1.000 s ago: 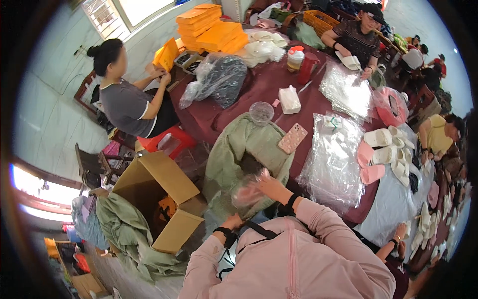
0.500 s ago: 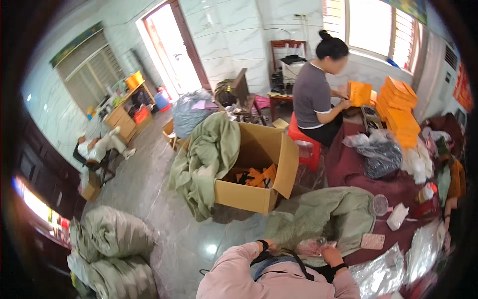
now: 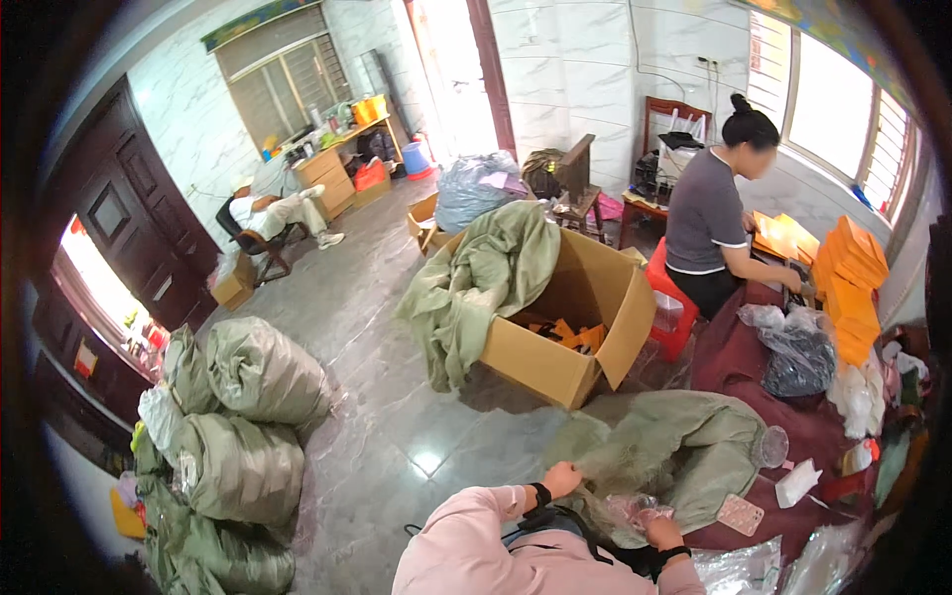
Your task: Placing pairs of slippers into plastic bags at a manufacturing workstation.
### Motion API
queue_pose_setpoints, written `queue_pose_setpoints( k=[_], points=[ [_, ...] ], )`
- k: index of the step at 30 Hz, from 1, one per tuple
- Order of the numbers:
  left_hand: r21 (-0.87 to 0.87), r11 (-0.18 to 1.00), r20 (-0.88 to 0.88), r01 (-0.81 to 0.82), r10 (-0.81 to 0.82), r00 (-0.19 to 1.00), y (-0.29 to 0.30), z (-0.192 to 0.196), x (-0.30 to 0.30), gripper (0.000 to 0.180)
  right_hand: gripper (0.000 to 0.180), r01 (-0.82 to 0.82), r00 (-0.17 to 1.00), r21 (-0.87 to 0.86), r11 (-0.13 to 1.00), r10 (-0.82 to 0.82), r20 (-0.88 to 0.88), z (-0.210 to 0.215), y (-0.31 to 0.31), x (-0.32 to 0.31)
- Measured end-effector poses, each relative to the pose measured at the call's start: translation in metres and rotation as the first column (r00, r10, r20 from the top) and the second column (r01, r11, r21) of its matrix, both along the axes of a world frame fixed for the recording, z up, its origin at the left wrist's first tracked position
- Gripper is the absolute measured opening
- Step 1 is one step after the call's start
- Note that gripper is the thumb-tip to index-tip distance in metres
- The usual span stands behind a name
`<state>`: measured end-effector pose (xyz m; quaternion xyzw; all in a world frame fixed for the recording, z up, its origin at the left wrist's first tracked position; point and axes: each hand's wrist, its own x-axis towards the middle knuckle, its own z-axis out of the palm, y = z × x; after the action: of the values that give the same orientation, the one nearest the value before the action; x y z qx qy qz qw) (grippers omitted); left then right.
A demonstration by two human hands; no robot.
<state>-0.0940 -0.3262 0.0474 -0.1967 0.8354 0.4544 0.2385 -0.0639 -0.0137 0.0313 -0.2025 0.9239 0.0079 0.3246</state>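
Note:
My left hand [image 3: 564,480] is closed, its curled fingers at the left edge of a green woven sack [image 3: 709,421]; what they grip, if anything, is hidden. A clear plastic bag with something pinkish in it [image 3: 631,509] lies over the near part of the sack. My right hand [image 3: 663,532] is closed on its right end. Just right of that hand, a phone in a pale pink patterned case [image 3: 740,515] rests by the sack's edge. A round clear plastic container [image 3: 770,447] stands at the sack's far right.
Ahead is an open cardboard box [image 3: 540,369] with orange and black pieces inside and green cloth [image 3: 486,288] over its side. Full sacks [image 3: 243,466] are piled left. A co-worker [image 3: 706,218] sits by orange packages [image 3: 851,288]; another person [image 3: 273,213] sits farther back.
The view has swung left. My left hand has come up and away from my body to the sack's edge. My right hand stays on the plastic bag. The co-worker's hand has lowered.

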Motion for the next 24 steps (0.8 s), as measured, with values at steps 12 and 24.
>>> queue_pose_setpoints(
  k=[12,24],
  points=[
    [0.701,0.67,-0.109,0.245,-0.239,0.965,-0.077,-0.006,0.051,0.023,0.032,0.015,0.995,-0.139,0.99,-0.029,-0.097,-0.01,-0.024,0.008],
    [0.713,0.701,0.572,-0.001,-0.582,0.578,0.015,0.177,-0.062,0.055,0.013,0.295,0.887,0.012,0.955,-0.27,-0.374,0.016,-0.009,0.079]
  ],
)
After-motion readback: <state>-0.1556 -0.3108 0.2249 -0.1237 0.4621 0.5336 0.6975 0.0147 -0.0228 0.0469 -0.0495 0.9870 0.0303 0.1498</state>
